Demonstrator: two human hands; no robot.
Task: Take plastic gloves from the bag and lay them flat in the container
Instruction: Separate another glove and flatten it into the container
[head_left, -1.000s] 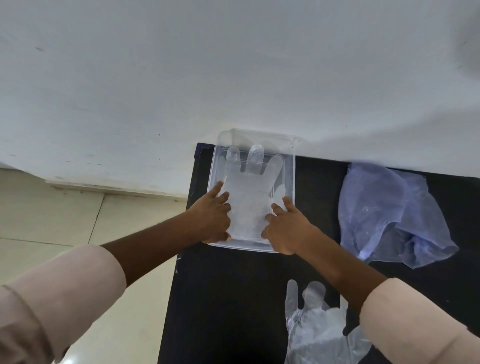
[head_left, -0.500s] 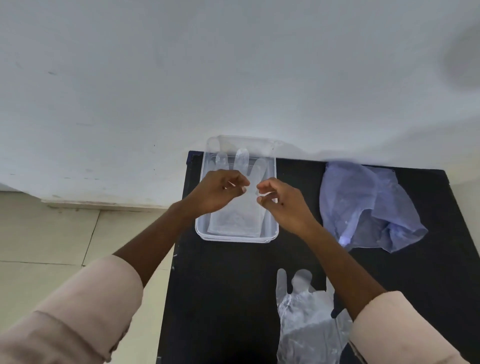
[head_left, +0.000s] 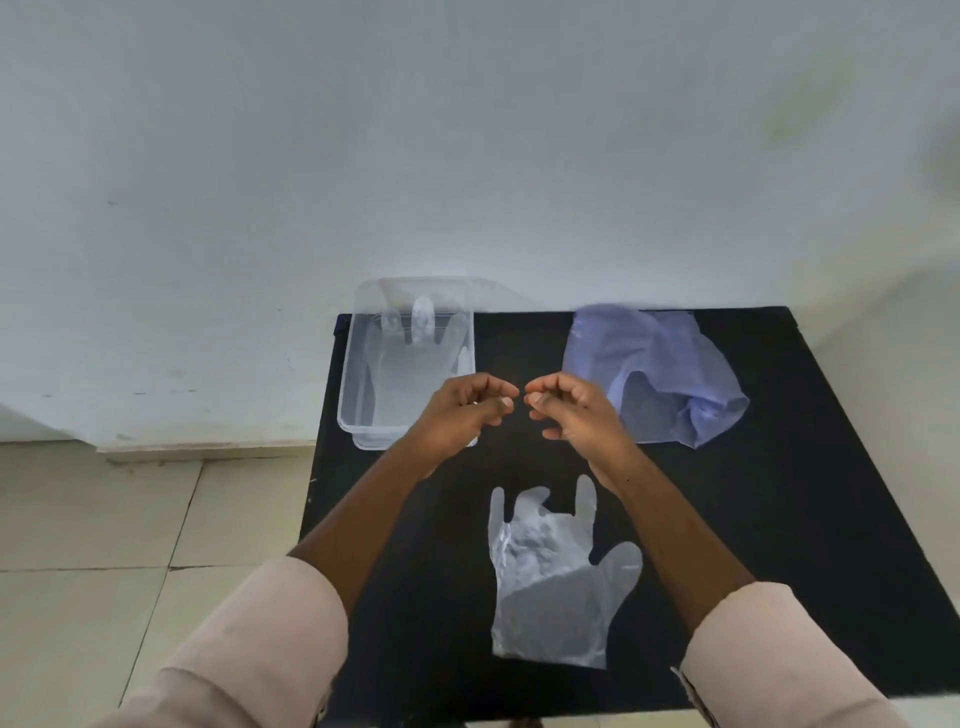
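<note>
A clear plastic container (head_left: 349, 395) stands at the far left corner of the black table, with a clear plastic glove (head_left: 410, 364) lying flat inside it, fingers toward the wall. A crumpled pale blue plastic bag (head_left: 660, 364) lies at the far right. Another clear glove (head_left: 556, 577) lies flat on the table near me, between my forearms. My left hand (head_left: 467, 410) and my right hand (head_left: 571, 410) hover above the table just right of the container, fingertips curled and nearly meeting. Nothing is visible in either hand.
The black table (head_left: 805, 493) stands against a white wall (head_left: 467, 156). Pale floor tiles (head_left: 104, 519) lie beyond its left edge. Bare black surface shows at the right of the near glove.
Both hands have lifted off the glove in the container and drawn back toward me and to the right, fingers curling in. The glove stays flat in the container.
</note>
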